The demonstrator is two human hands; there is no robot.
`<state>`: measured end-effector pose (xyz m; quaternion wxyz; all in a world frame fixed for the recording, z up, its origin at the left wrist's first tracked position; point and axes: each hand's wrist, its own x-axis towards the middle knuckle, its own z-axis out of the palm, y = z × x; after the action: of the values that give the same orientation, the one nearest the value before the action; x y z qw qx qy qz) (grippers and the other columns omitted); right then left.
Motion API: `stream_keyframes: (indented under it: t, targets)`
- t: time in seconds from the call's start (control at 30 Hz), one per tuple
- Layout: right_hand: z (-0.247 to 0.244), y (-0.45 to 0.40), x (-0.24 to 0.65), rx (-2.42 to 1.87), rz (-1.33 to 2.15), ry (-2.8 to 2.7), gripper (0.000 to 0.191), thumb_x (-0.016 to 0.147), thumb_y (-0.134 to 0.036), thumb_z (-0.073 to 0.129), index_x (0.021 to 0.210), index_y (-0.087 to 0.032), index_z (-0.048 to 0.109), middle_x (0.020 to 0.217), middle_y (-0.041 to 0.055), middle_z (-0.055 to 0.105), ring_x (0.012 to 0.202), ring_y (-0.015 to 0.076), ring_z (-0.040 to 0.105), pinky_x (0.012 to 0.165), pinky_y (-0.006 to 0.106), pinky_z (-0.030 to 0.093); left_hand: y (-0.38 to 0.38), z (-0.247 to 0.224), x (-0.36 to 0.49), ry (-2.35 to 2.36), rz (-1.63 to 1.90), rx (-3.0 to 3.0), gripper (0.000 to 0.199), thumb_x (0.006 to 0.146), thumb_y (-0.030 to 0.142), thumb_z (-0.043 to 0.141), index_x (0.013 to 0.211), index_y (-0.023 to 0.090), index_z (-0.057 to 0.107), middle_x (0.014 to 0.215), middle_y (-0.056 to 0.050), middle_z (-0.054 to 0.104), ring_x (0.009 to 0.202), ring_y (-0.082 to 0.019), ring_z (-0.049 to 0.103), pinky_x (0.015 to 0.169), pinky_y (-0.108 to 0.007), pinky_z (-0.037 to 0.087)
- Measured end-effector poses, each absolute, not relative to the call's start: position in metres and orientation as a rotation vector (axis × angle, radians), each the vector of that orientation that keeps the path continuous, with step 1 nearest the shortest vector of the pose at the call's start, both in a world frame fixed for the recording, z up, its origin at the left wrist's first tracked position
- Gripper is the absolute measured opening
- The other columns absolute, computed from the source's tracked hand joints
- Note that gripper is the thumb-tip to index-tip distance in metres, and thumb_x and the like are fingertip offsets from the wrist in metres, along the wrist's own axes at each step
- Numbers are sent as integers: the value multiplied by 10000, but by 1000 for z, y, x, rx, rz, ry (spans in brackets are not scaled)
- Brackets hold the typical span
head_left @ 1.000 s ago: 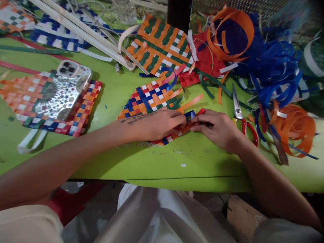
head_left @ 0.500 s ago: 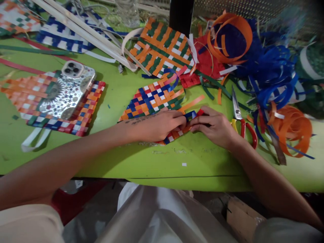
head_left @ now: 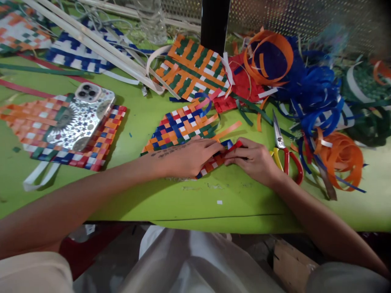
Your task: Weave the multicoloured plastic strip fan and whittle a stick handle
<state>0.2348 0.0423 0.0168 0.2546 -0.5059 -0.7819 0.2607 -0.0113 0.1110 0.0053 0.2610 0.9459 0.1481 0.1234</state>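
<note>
A woven piece (head_left: 180, 122) of orange, blue, white, red and green strips lies at the middle of the green table. My left hand (head_left: 198, 156) presses on its lower right part, fingers bent and close together at the edge. Beside it, my right hand (head_left: 252, 158) pinches a red strip (head_left: 234, 146) between thumb and fingers at the piece's right corner. Loose orange and green strip ends stick out above the hands. Scissors (head_left: 281, 142) with red and yellow handles lie just right of my right hand.
A phone (head_left: 88, 110) rests on another woven piece (head_left: 106, 140) at the left. Behind are an orange-green woven piece (head_left: 192, 67) and long white rods (head_left: 100, 44). Blue strips (head_left: 317, 89) and an orange coil (head_left: 342, 160) are heaped at the right.
The camera view has shifted slightly. My right hand has moved a little left, closer to my left hand, and the red strip now lies lower against the woven piece.
</note>
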Motion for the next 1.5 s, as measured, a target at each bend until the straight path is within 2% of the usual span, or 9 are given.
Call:
stream_keyframes:
  t: [0.2,0.4,0.57,0.67,0.8,1.0,1.3,1.4,1.5]
  targets:
    - [21,43,241,-1262,757,-2165,154,962,-242,708,1073,-237,814,1001,51,710,898,170,685,822,295,573,111,10,-12,413,275,2548,326,988,179,503,1311,134,487,1163,-189,674,1041,-276,649,857,-363,437]
    - [16,40,245,-1291,739,-2202,199,1015,-245,624,1119,-261,793,1006,48,671,867,157,674,783,281,566,112,13,-12,434,217,2523,301,986,183,498,1284,141,489,1156,-183,664,1022,-279,637,842,-368,426]
    - [16,37,239,-1338,635,-2208,187,1002,-221,637,1058,-259,811,1054,58,662,863,154,666,764,286,561,108,11,-10,446,232,2569,280,933,202,542,1208,153,522,1148,-171,654,1036,-295,628,872,-398,428]
    - [17,35,237,-1375,569,-2206,176,994,-218,649,1015,-247,821,1054,62,637,817,140,636,686,278,527,105,6,-9,450,258,2637,317,887,200,582,1197,166,526,1169,-166,641,1045,-300,624,881,-407,427]
    - [16,32,234,-1399,497,-2220,167,982,-211,664,973,-247,827,996,49,618,755,125,590,611,268,470,104,4,-9,467,277,2661,265,915,216,562,1175,172,531,1119,-147,645,985,-278,628,853,-396,428]
    - [14,31,232,-1382,478,-2203,174,977,-185,664,977,-250,826,953,37,617,758,122,592,627,265,464,104,6,-9,460,275,2676,238,937,228,561,1167,174,534,1123,-145,647,994,-272,628,864,-391,442]
    - [14,29,229,-1397,416,-2264,197,1008,-243,631,929,-222,810,906,39,604,737,124,601,623,260,467,104,4,-8,468,300,2673,245,912,210,577,1152,174,541,1123,-149,639,996,-287,623,870,-406,441]
    - [14,30,231,-1396,454,-2247,172,1005,-259,640,983,-234,809,943,43,625,762,134,614,635,264,484,106,9,-8,474,264,2620,239,904,192,589,1138,158,553,1076,-140,646,947,-275,623,837,-393,450]
    - [21,31,236,-1362,575,-2231,192,1004,-243,639,1133,-247,781,1015,54,662,856,159,657,731,282,535,108,14,-9,487,264,2567,223,922,155,560,1145,145,571,1065,-132,648,931,-252,627,803,-359,466]
